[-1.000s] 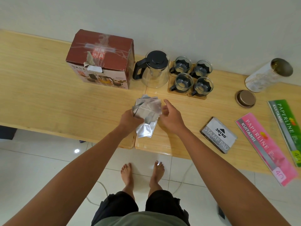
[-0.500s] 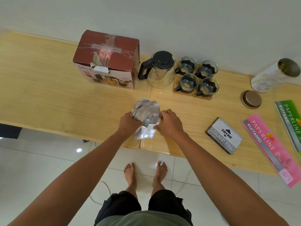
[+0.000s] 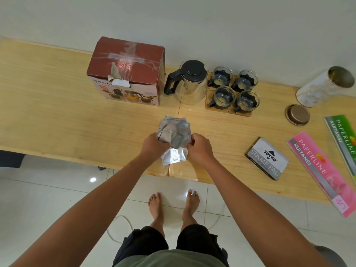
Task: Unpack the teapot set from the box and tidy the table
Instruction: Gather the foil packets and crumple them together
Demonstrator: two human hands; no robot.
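A bunch of silver foil packets (image 3: 173, 134) is pinched between my left hand (image 3: 154, 146) and my right hand (image 3: 199, 149), just above the wooden table (image 3: 57, 120) near its front edge. Behind them stands the closed red-brown teapot box (image 3: 126, 72) with tape on top. To its right is the glass teapot (image 3: 189, 83) with a black lid and handle. Several glass cups with black holders (image 3: 234, 89) sit on wooden coasters beside the teapot.
At the right lie a grey stamp pad box (image 3: 266, 158), a pink receipt book (image 3: 321, 170) and a green one (image 3: 342, 139). A white tin (image 3: 323, 86) lies on its side by the wall, its round lid (image 3: 297, 115) near it.
My right hand came in from an open pose and closed on the right side of the packets. Both hands now hold the bunch together.
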